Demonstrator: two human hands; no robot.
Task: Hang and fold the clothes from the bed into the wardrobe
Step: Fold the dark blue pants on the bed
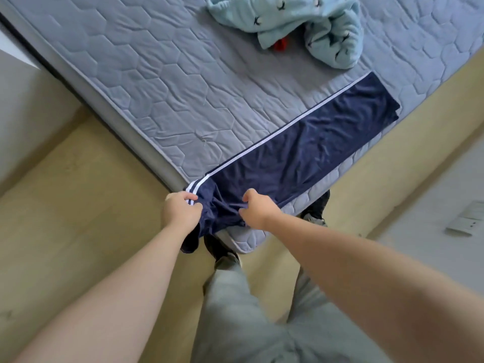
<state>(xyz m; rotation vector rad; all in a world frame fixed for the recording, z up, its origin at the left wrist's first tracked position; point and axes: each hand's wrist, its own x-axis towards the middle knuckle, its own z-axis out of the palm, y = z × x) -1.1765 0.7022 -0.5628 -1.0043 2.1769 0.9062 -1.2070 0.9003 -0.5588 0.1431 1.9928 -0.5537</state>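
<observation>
Fabric is bunched in both fists at the lower centre of the frame. The left hand [180, 210] curls tight round the striped edge of the navy track pants [301, 153], and the right hand [258, 208] pinches a fold of the same end just beside it, fingers curled into the cloth. That end hangs a little off the corner of the mattress [157, 82]. The rest of the pants lies flat on the mattress, running toward the right-centre of the frame, with the white stripe [262, 143] along its upper-left edge.

To fold well from here, I judge the hands should move apart to the two corners of the end they hold, so the cloth is taut across rather than gathered. They can then carry it over to meet the far hem, keeping the stripe edge aligned. The cloth looks slick and will likely slide, so the wrinkles near the middle want smoothing before the fold.

At the top of the frame lies a crumpled pale blue garment [301, 22], with a red item [281, 44] partly under it. The wardrobe is not in view.
</observation>
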